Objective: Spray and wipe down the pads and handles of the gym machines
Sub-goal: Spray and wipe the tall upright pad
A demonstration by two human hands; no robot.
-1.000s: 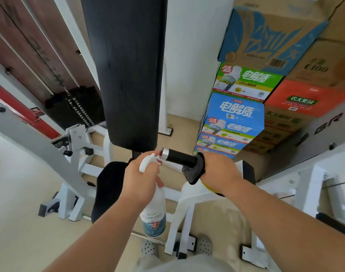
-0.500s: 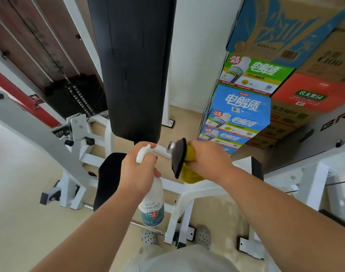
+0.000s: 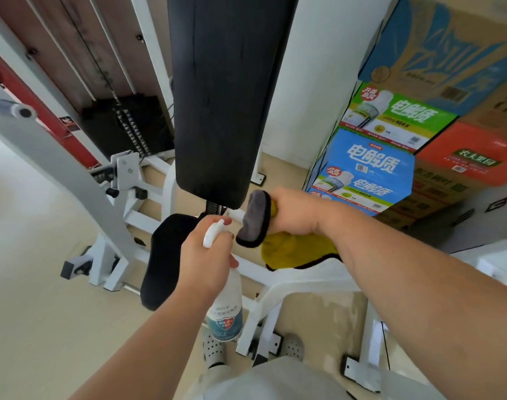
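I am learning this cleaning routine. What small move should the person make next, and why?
Probably slide the right hand with the cloth back along the handle. The cloth bunches at its end beside the spray bottle in the left hand, so the grip likely needs another pass.

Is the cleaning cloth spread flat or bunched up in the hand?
Bunched. The right hand grips the cloth wadded, its grey side curled around the front and yellow folds hanging loose below the wrist.

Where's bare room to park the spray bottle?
Free: pale floor left of the white machine frame; black seat pad is bare too. Crowded: stacked drink cartons on the right, frame feet and grey clogs below both hands.
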